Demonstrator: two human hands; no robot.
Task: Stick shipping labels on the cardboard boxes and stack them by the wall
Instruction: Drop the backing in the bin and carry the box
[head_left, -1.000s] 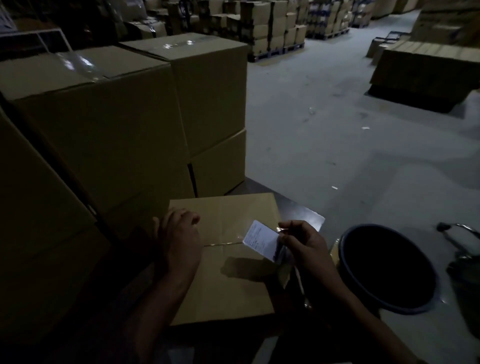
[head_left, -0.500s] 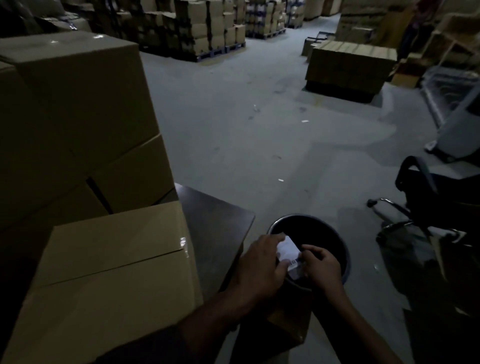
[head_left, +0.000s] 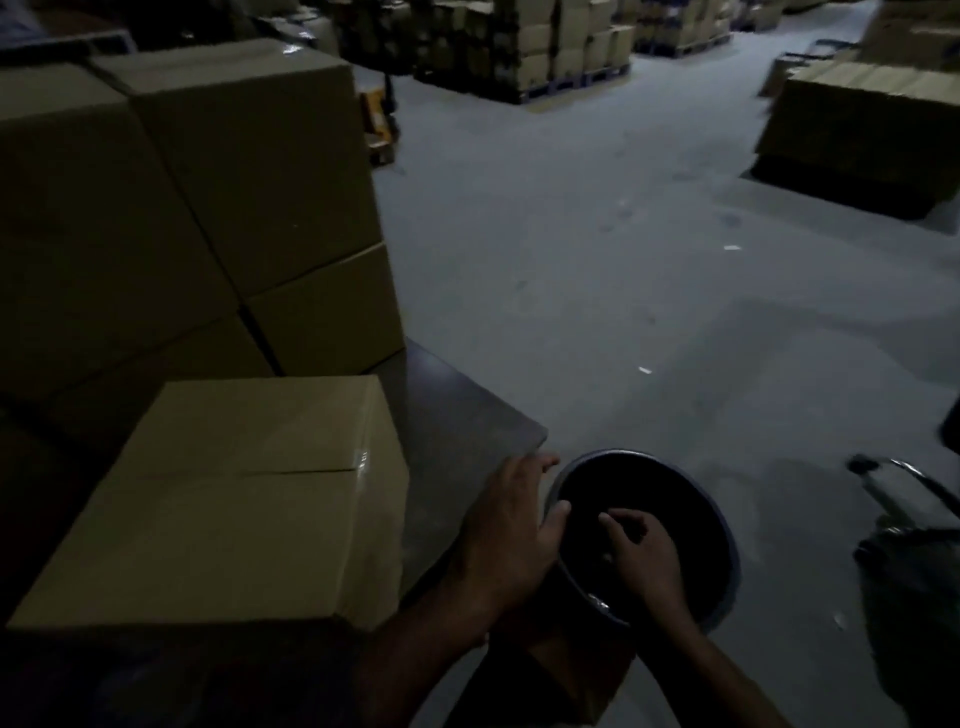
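Cardboard box (head_left: 228, 499) sits taped shut on the dark table (head_left: 457, 415), left of the round black bin (head_left: 696, 499). Both hands hover over the bin: left hand (head_left: 511, 540) loosely open at its rim, right hand (head_left: 641, 553) with fingers curled, can't tell if it's pinching anything. No label visible.

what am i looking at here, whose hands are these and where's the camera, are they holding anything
The camera sits on a person's head, looking forward and down, so these are their own bare hands. There is no machine. The left hand rests at the edge of a dark table. The right hand reaches over a round black bin on the floor. Neither hand visibly holds anything, though the picture is dim. A closed cardboard box stands on the table, with more stacked boxes behind it. It is a warehouse.
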